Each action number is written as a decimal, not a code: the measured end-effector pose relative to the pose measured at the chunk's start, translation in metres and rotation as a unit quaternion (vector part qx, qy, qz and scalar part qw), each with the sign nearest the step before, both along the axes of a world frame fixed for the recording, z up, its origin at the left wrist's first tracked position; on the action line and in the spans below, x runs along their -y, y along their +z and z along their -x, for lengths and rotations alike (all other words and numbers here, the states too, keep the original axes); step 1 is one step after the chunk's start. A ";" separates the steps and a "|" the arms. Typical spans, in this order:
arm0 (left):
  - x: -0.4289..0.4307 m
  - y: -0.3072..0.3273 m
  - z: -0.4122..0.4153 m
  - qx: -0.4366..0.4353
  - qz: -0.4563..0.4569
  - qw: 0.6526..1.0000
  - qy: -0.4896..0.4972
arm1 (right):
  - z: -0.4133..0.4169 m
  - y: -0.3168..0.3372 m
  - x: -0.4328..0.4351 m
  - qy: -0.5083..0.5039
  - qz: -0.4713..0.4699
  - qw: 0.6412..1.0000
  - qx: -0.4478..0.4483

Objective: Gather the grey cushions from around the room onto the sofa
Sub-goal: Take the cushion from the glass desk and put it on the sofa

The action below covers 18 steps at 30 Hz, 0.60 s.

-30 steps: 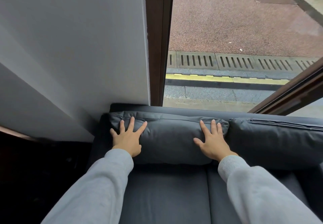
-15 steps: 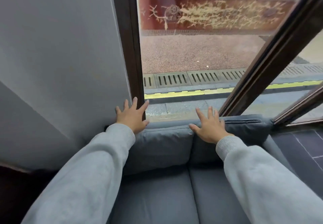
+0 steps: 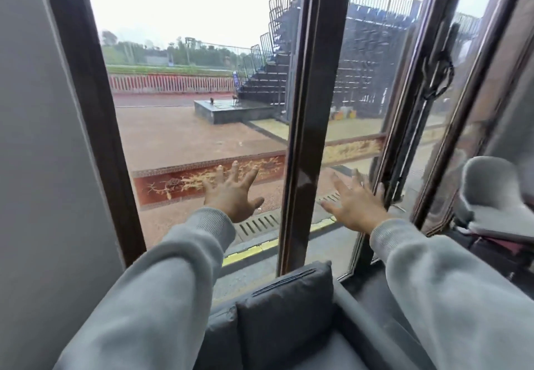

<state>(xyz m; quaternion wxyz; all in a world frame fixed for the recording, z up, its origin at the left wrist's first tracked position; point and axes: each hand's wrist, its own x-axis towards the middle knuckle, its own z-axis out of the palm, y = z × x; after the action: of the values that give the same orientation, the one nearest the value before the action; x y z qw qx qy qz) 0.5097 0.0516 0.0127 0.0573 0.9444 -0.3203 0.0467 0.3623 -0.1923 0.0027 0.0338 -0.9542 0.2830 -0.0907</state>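
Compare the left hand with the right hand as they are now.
The left hand is sharp and lies left of the dark window post; the right hand is motion-blurred and lies right of it. Both are open, fingers spread, empty, raised above the sofa cushion.

A dark grey sofa (image 3: pixel 341 338) is standing below both hands, against the window. One grey cushion (image 3: pixel 286 309) is leaning upright against its back, lower than the hands and between the two sleeves. Another cushion (image 3: pixel 221 338) is sitting just beside it, under the left forearm and partly hidden by it.
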 end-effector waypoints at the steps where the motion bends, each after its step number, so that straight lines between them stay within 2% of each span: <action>1: 0.015 0.015 0.014 0.008 0.013 1.000 -0.013 | 0.021 0.016 0.010 -0.012 0.003 1.000 0.012; 8: 0.120 0.075 0.142 0.009 0.089 0.992 -0.092 | 0.200 0.085 0.081 -0.096 0.015 0.994 0.053; 11: 0.166 0.079 0.205 0.016 0.100 0.987 -0.129 | 0.286 0.095 0.116 -0.140 0.032 0.988 0.058; 18: 0.272 0.064 0.356 -0.002 0.111 0.969 -0.222 | 0.493 0.089 0.168 -0.263 0.000 0.963 0.064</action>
<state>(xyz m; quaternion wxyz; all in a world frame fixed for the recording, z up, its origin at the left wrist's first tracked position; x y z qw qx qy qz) 0.1541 -0.2199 0.0771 0.1710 0.8378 -0.5142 0.0658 -0.1308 -0.3599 0.0913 0.0266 -0.8384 0.5212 -0.1571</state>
